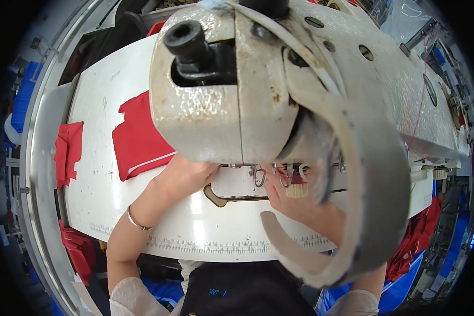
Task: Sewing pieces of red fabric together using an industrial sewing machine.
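The white sewing machine head (200, 121) fills the upper middle and covers much of the work area. My left hand (189, 171) rests on the table at its lower left edge, beside a red fabric piece (139, 139) with a white line along its near side. That piece runs out of sight behind the head. My left fingers are hidden there. Under the needle area, my right hand (289, 203) lies by the metal bed plate (234, 181), behind wire thread guides (259, 176). A dark red patch shows beside it; its fingers are mostly covered, so their grip cannot be made out.
A smaller red piece (69, 152) lies over the left edge of the white table (184, 221). More red fabric (79, 253) hangs below it. At right, red pieces (416, 242) fill a blue bin (405, 284). A curved pale guard (382, 200) arches over my right forearm.
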A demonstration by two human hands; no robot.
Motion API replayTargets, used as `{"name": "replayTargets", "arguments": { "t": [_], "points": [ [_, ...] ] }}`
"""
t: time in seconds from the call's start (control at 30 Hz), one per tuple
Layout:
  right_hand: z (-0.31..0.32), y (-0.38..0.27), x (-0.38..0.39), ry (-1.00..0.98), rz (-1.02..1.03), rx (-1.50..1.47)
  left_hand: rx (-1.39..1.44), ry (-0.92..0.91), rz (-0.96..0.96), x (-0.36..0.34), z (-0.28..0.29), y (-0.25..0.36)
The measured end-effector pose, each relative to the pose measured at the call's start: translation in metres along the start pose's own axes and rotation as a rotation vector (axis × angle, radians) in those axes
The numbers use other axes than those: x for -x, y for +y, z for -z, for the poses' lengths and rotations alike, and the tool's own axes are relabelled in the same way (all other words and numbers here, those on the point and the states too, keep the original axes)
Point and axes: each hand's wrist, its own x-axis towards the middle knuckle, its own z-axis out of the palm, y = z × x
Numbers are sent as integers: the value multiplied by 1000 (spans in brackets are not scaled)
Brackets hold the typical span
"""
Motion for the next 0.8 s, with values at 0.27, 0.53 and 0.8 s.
{"name": "replayTargets", "arguments": {
  "t": [0.27, 0.53, 0.8],
  "points": [
    [12, 1, -4, 7, 35, 53, 67, -28, 30, -9, 5, 4],
    [-1, -1, -3, 58, -93, -145, 156, 8, 77, -14, 14, 9],
    [7, -7, -6, 28, 144, -12, 140, -130, 347, 16, 29, 13]
  ]
}}
